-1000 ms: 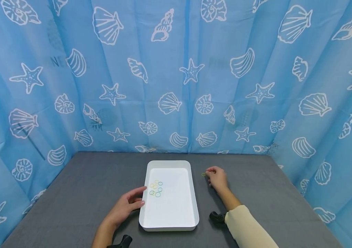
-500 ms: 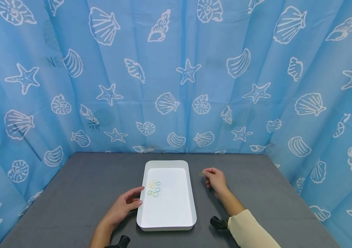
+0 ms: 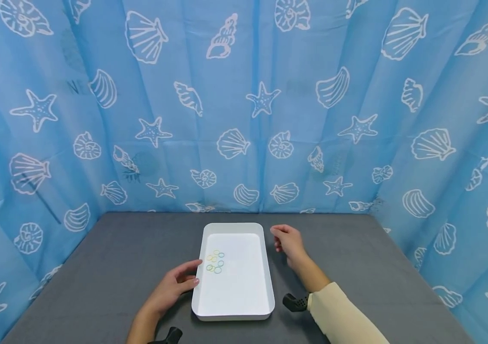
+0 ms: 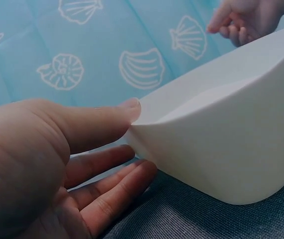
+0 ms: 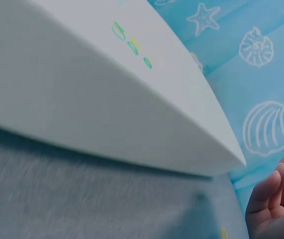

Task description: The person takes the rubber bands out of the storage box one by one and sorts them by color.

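Note:
A white tray (image 3: 235, 277) lies on the grey table, with several yellow and green thin rings (image 3: 218, 270) in its left half. My left hand (image 3: 168, 289) touches the tray's left side. In the left wrist view its thumb (image 4: 102, 122) rests at the rim, while other fingers meet the outer wall below. Just beyond the tray's right rim hovers my right hand (image 3: 289, 243), index finger and thumb close together; no ring shows at their tips. A small yellow ring (image 5: 224, 233), partly cut off, appears on the table in the right wrist view, near curled fingers (image 5: 263, 194).
The grey table (image 3: 153, 234) reaches back to a blue curtain (image 3: 244, 143) printed with shells and starfish. Black devices are on both wrists, one by the right sleeve (image 3: 295, 302) and one at the left wrist (image 3: 171, 335).
My right hand has moved left and away from me, towards the tray's right rim. The ring earlier seen at its fingertips no longer shows in the head view. Left hand and tray have stayed put.

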{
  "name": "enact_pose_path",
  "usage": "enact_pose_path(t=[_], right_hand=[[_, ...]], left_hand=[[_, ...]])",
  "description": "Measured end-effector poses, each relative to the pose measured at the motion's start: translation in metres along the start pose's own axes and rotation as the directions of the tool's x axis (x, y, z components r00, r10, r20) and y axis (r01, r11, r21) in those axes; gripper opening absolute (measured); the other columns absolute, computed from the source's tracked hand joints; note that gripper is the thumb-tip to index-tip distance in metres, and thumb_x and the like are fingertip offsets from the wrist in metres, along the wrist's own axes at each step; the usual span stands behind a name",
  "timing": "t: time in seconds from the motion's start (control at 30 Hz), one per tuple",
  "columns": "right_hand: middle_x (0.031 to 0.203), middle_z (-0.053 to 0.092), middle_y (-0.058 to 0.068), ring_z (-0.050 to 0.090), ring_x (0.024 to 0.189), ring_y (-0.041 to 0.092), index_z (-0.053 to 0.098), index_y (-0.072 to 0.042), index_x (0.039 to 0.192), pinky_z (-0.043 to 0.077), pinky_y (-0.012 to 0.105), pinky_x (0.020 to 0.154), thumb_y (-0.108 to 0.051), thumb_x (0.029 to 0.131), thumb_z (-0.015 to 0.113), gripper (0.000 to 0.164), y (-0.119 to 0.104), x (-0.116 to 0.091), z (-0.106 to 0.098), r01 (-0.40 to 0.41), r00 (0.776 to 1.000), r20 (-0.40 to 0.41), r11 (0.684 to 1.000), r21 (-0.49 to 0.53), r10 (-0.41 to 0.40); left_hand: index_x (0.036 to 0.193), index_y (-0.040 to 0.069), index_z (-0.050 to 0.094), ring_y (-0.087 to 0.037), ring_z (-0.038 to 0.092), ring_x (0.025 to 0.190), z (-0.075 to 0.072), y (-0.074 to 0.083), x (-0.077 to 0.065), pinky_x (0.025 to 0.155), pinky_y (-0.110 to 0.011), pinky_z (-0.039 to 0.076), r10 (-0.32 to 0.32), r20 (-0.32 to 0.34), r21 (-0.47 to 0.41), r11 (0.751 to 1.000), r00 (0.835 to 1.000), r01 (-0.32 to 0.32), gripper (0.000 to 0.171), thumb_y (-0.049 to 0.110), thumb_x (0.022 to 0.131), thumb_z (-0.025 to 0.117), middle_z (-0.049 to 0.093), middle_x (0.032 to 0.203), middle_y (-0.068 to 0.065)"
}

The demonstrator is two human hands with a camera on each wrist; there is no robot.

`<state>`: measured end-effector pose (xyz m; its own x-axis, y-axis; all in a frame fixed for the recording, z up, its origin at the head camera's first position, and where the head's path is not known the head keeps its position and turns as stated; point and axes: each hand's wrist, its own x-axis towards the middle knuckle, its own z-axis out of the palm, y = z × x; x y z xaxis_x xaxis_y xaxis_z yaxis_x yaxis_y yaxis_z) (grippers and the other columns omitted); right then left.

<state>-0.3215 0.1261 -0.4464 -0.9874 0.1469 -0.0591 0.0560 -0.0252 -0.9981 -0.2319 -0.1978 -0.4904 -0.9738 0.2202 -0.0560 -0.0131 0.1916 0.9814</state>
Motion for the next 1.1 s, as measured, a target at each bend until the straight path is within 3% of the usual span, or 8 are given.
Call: enact_pose_path(t=[0.43, 0.8, 1.1], right_hand=[[0.07, 0.052, 0.006, 0.045, 0.053, 0.013, 0.063, 0.005, 0.103, 0.041, 0.025, 0.049, -0.01, 0.096, 0.06, 0.017, -0.018, 0.005, 0.031, -0.014, 0.998, 0.054, 1.0, 0.012, 0.014], [0.075, 0.055, 0.007, 0.049, 0.058, 0.015, 0.064, 0.005, 0.104, 0.045, 0.024, 0.054, -0.012, 0.096, 0.061, 0.019, -0.015, 0.002, 0.055, -0.026, 0.995, 0.091, 1.0, -0.012, 0.027], [0.079, 0.059, 0.008, 0.054, 0.067, 0.021, 0.066, -0.001, 0.099, 0.047, 0.026, 0.057, -0.014, 0.095, 0.064, 0.013, -0.008, -0.002, 0.072, 0.071, 0.988, 0.145, 0.987, -0.143, -0.051]], left_hand=[[0.141, 0.009, 0.052, -0.027, 0.058, 0.11, 0.001, 0.0, 0.001, 0.093, -0.042, 0.047, -0.013, -0.014, 0.019, 1.0, 1.0, 0.014, 0.053, 0.02, 0.092, 0.069, 0.049, 0.138, -0.019], [0.141, 0.007, 0.051, -0.026, 0.059, 0.107, 0.0, -0.002, 0.001, 0.09, -0.039, 0.048, -0.011, 0.008, 0.011, 1.0, 1.0, 0.011, 0.055, 0.021, 0.092, 0.069, 0.051, 0.137, -0.02], [0.141, 0.009, 0.051, -0.025, 0.058, 0.108, 0.0, -0.003, 0.004, 0.092, -0.042, 0.047, -0.023, 0.0, 0.022, 0.999, 1.0, 0.023, 0.054, 0.022, 0.092, 0.069, 0.05, 0.137, -0.019]])
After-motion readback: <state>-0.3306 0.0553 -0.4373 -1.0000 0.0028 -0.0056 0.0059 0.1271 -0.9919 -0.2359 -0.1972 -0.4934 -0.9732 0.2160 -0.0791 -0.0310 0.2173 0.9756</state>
